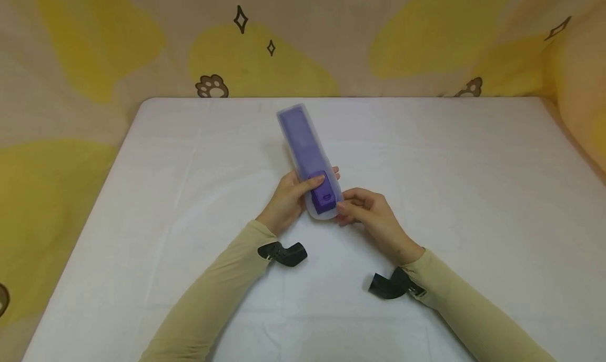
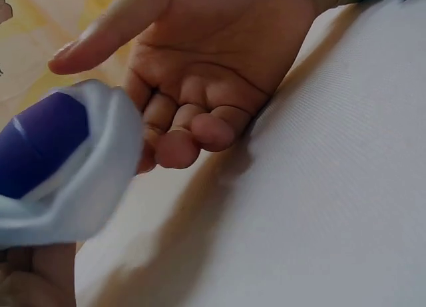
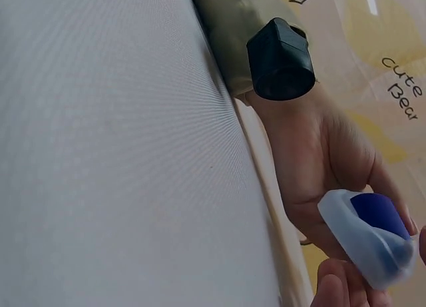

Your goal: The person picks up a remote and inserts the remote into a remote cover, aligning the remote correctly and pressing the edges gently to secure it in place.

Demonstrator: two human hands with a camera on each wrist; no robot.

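Note:
A long purple remote-like device (image 1: 303,138) sits in a translucent, soft-looking sleeve (image 1: 314,213). A darker purple part with a small oval slot shows bare at its near end. My left hand (image 1: 288,196) grips it, thumb laid on the dark part and fingers wrapped beneath. At the sleeve's lower right edge, my right hand (image 1: 371,212) pinches the rim between thumb and fingers. In the left wrist view, the right hand (image 2: 200,67) has its fingers curled by the sleeve's end. The right wrist view shows the left hand (image 3: 319,154) around the sleeve (image 3: 363,244).
A white-covered table (image 1: 156,193) lies under both hands. Behind it hangs a yellow-patterned cloth (image 1: 284,62). Black wrist cameras (image 1: 289,254) stick out from both beige sleeves.

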